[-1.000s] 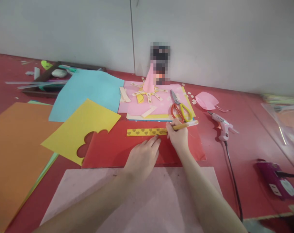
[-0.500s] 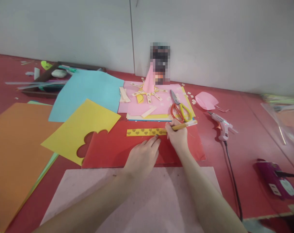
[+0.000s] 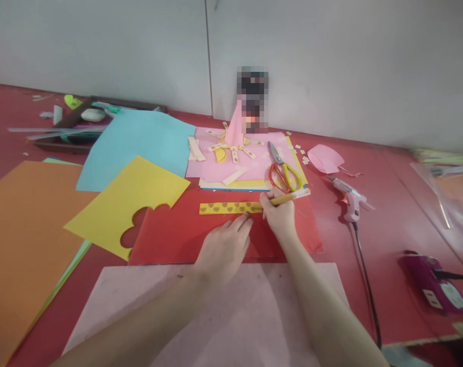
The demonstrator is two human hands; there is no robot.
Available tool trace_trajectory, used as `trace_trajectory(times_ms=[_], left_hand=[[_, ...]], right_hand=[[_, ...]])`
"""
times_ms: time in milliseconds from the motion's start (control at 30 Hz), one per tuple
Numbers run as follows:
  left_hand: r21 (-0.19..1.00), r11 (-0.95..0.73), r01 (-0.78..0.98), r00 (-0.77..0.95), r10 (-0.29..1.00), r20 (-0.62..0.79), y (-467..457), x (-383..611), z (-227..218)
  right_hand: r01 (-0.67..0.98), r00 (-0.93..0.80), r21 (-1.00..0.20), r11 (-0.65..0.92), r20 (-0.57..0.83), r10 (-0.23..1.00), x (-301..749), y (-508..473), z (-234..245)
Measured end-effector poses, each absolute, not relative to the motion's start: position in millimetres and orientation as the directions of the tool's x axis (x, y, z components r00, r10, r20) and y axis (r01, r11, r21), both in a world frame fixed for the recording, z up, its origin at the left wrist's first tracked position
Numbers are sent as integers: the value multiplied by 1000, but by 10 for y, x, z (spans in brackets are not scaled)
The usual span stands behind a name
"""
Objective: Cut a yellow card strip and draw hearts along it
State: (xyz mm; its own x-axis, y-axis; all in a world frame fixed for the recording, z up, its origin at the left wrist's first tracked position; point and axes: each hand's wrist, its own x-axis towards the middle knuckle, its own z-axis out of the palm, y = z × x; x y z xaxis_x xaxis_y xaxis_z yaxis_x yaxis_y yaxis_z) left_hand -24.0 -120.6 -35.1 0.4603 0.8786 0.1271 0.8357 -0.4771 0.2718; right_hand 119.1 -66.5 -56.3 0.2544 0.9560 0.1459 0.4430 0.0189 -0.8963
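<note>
A narrow yellow strip (image 3: 227,208), patterned with brown hearts, is laid across a smooth red sheet (image 3: 166,237). A brown pen (image 3: 283,199) is pinched in the right hand (image 3: 280,213) at the strip's right end; the lower edge is met by the left hand (image 3: 224,247), fingers flat and close together. Scissors (image 3: 277,155) with 2 coloured handles are set just beyond; red tabletop (image 3: 335,232) is exposed toward the glue gun (image 3: 353,204).

The left forearm (image 3: 151,311) I see here is bare and slim, tapering toward the wrist (image 3: 202,278), and the right forearm (image 3: 326,306) matches it. The left hand (image 3: 221,250) and right hand (image 3: 281,216) are ungloved, with slender fingers (image 3: 237,224); nail details are too small to tell.
</note>
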Motion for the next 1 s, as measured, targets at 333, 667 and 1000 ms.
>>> trace_trajectory(times_ms=[333, 667, 1000], left_hand=[[275, -476, 835, 458, 879, 131, -1209, -240, -361], [284, -486, 827, 470, 874, 127, -1209, -250, -397], [261, -510, 820, 497, 860, 116, -1209, -254, -388]], right_hand=[[409, 253, -912, 13, 127, 959, 1188, -677, -551], [313, 243, -949, 43, 124, 962, 1209, -663, -518], [212, 401, -974, 76, 158, 902, 1197, -683, -523]])
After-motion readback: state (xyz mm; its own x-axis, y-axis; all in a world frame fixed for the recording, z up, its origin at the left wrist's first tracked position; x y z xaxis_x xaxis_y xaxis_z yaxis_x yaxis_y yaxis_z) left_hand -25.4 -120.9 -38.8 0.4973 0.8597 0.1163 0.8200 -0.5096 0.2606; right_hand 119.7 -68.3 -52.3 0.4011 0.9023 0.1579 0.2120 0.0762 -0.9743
